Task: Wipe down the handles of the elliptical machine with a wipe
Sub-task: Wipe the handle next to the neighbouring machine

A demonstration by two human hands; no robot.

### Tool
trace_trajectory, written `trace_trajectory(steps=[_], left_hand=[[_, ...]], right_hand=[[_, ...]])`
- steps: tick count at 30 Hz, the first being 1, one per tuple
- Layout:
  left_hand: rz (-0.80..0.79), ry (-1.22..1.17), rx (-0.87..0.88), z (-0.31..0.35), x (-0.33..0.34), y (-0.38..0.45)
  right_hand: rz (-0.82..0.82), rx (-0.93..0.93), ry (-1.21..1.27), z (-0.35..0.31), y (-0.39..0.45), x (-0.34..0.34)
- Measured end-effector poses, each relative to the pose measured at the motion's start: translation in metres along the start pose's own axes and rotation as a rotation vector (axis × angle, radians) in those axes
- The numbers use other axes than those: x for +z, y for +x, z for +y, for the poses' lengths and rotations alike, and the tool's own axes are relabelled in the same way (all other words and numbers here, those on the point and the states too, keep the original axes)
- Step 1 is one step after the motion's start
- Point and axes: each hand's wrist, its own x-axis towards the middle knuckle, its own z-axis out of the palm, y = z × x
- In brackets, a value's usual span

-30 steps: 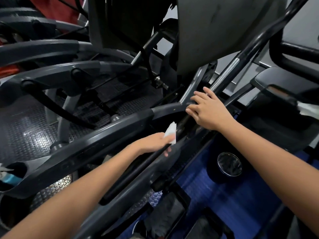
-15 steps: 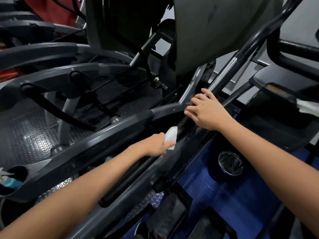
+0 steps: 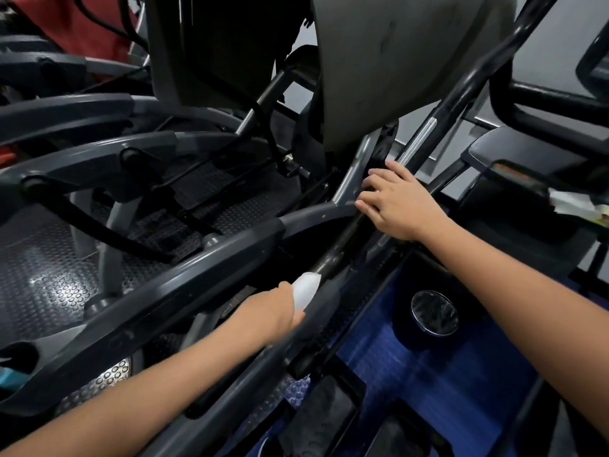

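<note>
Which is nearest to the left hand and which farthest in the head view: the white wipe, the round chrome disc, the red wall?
1. White wipe: held in the left hand.
2. Round chrome disc: to its right, over the blue floor.
3. Red wall: far away, upper left.

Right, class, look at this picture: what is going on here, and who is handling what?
A person is cleaning an elliptical machine. The left hand holds a white wipe against a dark handle bar that runs diagonally up to the right. The right hand rests further up the same bar, near its shiny metal section, fingers spread. More gym machines stand to the left on a studded rubber floor.
</note>
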Motion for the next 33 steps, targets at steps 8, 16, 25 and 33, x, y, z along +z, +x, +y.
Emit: trace_trajectory(steps=[8,16,25,33], left_hand=[[0.035,-0.246,0.075,0.026,-0.016,0.062],[-0.407,-1.039,0.151,-0.012,-0.005,0.060],[-0.525,-0.994,0.263,-0.072,0.020,-0.021],[-0.091,-0.205,0.105,-0.029,0.005,-0.009]], right_hand=[[0.070,0.005,-0.002,-0.006,0.001,0.002],[0.015,0.035,-0.020,-0.021,-0.002,0.002],[0.030,0.045,-0.051,-0.026,-0.003,0.004],[0.033,0.038,-0.055,-0.028,-0.003,0.008]])
